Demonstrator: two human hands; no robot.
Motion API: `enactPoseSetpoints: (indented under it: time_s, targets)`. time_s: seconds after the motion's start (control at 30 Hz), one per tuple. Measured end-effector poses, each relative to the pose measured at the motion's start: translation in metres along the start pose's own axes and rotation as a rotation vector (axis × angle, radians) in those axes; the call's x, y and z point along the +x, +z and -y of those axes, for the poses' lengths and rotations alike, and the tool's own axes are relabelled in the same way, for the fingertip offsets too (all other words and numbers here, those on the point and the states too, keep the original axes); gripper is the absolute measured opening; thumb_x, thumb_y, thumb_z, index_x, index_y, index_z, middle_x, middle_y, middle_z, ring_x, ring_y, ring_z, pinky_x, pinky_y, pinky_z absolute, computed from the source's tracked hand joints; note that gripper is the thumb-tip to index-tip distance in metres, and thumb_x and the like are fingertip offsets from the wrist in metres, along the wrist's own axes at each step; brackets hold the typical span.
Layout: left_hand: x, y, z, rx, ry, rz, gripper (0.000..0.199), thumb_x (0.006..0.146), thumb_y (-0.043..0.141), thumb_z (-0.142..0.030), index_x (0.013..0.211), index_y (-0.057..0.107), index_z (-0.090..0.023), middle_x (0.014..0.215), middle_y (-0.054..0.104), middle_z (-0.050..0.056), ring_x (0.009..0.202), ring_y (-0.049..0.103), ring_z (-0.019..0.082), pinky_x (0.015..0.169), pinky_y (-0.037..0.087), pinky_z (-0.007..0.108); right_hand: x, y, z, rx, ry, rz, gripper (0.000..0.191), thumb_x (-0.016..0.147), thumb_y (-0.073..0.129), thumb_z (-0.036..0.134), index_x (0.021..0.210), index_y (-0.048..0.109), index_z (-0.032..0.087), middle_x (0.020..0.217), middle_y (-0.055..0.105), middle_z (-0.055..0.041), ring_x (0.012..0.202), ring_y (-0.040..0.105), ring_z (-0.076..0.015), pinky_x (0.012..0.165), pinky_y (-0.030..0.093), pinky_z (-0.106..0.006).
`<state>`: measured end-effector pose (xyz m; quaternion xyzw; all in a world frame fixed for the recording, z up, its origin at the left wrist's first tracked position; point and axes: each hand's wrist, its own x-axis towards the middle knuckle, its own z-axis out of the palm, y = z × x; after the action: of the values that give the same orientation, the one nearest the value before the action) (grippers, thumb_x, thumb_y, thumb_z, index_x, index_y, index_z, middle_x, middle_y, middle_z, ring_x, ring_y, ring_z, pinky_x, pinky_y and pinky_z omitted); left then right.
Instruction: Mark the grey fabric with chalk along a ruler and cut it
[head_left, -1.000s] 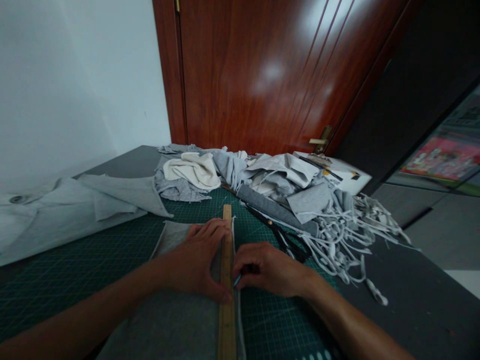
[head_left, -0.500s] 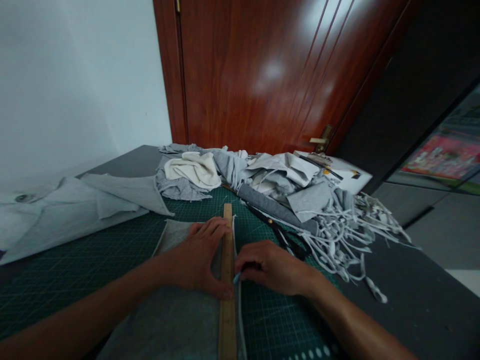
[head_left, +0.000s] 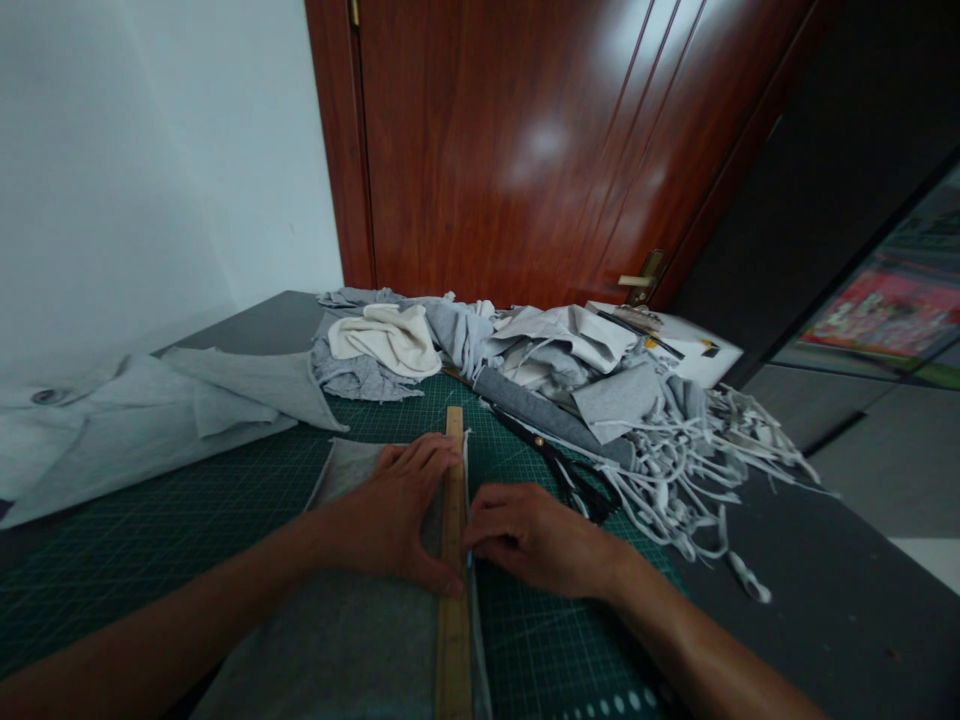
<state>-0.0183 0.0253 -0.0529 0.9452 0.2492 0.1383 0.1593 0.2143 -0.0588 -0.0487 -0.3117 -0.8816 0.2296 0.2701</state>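
Note:
A wooden ruler [head_left: 454, 640] lies lengthwise along the right edge of a piece of grey fabric [head_left: 345, 640]. My left hand [head_left: 397, 515] rests spread on the fabric, its fingertips and thumb pressing on the ruler. At the ruler's right side, my right hand [head_left: 525, 535] is closed in a pinch. Between its fingertips is a small light-blue piece of tailor's chalk, mostly hidden now, against the fabric's edge. Beneath the fabric is a green cutting mat [head_left: 570, 640] with a grid.
Black-handled scissors [head_left: 559, 460] lie beyond my right hand, beside a dark grey fabric roll [head_left: 551, 418]. Behind are heaped grey and white cloths [head_left: 382, 340]. Thin fabric strips [head_left: 675, 490] tangle at the right. More grey fabric [head_left: 165, 420] lies at the left. A wooden door [head_left: 510, 150] stands behind the table.
My right hand has shifted slightly left, nearer the ruler, and the chalk shows less between its fingers. My left hand and the ruler have stayed in place.

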Motion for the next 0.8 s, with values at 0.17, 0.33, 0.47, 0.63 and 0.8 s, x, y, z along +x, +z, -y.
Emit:
enactPoseSetpoints:
  time_s: [0.17,0.33,0.47,0.63,0.8]
  targets:
    - [-0.0004,-0.0012,-0.0020,0.007,-0.016,0.007,0.109,0.055,0.091,-0.078,0.141,0.050,-0.024,0.157,0.051,0.020,0.151,0.041,0.047,0.121,0.033,0.063,0.0005,-0.0005,-0.0007,-0.010,0.026,0.043,0.021,0.094,0.077,0.004,0.107,0.083,0.020,0.105,0.079,-0.0052,0.093,0.074,-0.0189,0.085,0.056,-0.027]
    - [0.0001,-0.0024,-0.0038,0.008,-0.043,0.037,0.114,0.055,0.090,-0.078,0.144,0.047,-0.022,0.159,0.049,0.023,0.153,0.038,0.049,0.122,0.032,0.066,0.0009,-0.0004,-0.0009,-0.003,0.071,0.047,0.009,0.098,0.080,0.015,0.106,0.082,0.020,0.102,0.079,-0.0043,0.091,0.073,-0.0185,0.084,0.055,-0.027]
    - [0.0002,-0.0024,-0.0033,0.013,-0.031,0.040,0.111,0.056,0.091,-0.077,0.143,0.048,-0.022,0.159,0.049,0.023,0.152,0.039,0.049,0.121,0.033,0.065,0.0020,0.0006,0.0019,0.005,0.169,0.028,0.017,0.093,0.085,0.016,0.109,0.079,0.019,0.092,0.077,-0.0020,0.080,0.070,-0.0175,0.075,0.052,-0.025]
    - [-0.0003,-0.0002,-0.0006,-0.011,-0.009,-0.006,0.113,0.053,0.092,-0.077,0.143,0.049,-0.025,0.157,0.051,0.019,0.150,0.042,0.047,0.120,0.035,0.062,0.0029,-0.0008,0.0031,0.021,0.146,0.042,0.021,0.089,0.086,0.009,0.106,0.079,0.019,0.095,0.076,-0.0016,0.083,0.069,-0.0176,0.077,0.051,-0.025]
    - [-0.0001,-0.0015,-0.0025,0.006,-0.030,0.027,0.113,0.053,0.092,-0.078,0.142,0.050,-0.022,0.158,0.049,0.022,0.152,0.040,0.049,0.121,0.032,0.065,0.0024,-0.0023,0.0005,0.055,0.090,0.011,0.021,0.089,0.086,0.006,0.104,0.079,0.019,0.100,0.076,-0.0021,0.092,0.070,-0.0189,0.083,0.052,-0.026]
